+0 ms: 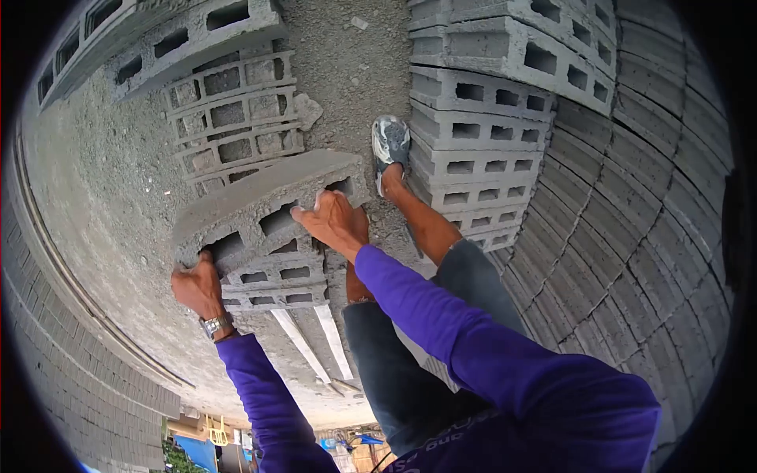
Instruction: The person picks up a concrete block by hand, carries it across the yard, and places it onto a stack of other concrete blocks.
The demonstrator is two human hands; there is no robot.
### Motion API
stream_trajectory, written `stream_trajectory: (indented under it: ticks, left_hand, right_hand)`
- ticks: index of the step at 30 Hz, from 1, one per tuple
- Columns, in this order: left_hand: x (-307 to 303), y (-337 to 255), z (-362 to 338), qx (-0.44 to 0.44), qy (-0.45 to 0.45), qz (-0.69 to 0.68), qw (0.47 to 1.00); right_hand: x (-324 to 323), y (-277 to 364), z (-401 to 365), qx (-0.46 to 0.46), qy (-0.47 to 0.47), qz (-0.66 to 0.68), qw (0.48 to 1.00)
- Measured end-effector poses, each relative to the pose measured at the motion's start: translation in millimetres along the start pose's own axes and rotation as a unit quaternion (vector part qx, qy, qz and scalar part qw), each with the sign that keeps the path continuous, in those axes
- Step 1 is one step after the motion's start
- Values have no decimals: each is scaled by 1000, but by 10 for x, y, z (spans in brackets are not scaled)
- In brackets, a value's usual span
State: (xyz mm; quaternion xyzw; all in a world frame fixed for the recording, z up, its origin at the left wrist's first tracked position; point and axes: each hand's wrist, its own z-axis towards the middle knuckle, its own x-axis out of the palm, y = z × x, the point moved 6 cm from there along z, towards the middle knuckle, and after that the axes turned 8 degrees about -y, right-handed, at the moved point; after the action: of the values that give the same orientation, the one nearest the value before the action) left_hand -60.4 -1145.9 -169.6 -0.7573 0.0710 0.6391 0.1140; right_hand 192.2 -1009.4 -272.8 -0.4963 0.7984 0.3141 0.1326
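A grey concrete hollow block (pixel 268 193) is tilted in front of me, its row of holes facing my body. My left hand (pixel 199 288), with a metal watch (pixel 215 325) on the wrist, grips the block's left end, fingers hooked into the left hole. Toward the right end, my right hand (pixel 335 225) is closed on the same block, its fingers reaching into a hole and its thumb along the web. The fingertips inside the holes are hidden. Just below the held block lie more hollow blocks (pixel 276 280), partly covered by it.
Beyond the held block, several hollow blocks (pixel 229 114) lie in a row on gritty ground. A tall stack (pixel 489 150) stands right of my shoe (pixel 391 142), with a large block wall (pixel 623 229) farther right. Two pale strips (pixel 315 347) lie near my legs.
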Motion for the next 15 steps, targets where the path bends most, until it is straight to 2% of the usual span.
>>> stream_trajectory:
  ticks: [2, 4, 6, 10, 11, 12, 14, 15]
  left_hand:
    - [-235, -283, -280, -38, 31, -40, 998]
    - [-354, -535, -546, -37, 26, -129, 991]
    - [-454, -934, -842, -39, 52, -141, 988]
    - [-294, -1768, -1392, -42, 122, -219, 967]
    - [-198, -1997, -1540, -15, 98, -246, 964]
    - [-161, -2276, -1678, -26, 150, -185, 971]
    - [136, -2720, -1955, -17, 167, -309, 936]
    - [104, -3032, -2087, -40, 186, -267, 945]
  right_hand:
    - [-399, -108, -188, 7, -8, 19, 1000]
    - [-792, -193, -231, -56, -70, 14, 996]
    - [-1357, -327, -306, -58, -110, 18, 992]
    - [-2508, -672, -339, -59, -167, -28, 984]
    - [-2795, -779, -276, -61, -196, -42, 978]
    - [-3060, -908, -223, -59, -232, -55, 969]
    - [-3557, -1164, -63, -56, -263, -82, 960]
    - [-3787, -1275, 18, -51, -275, -96, 955]
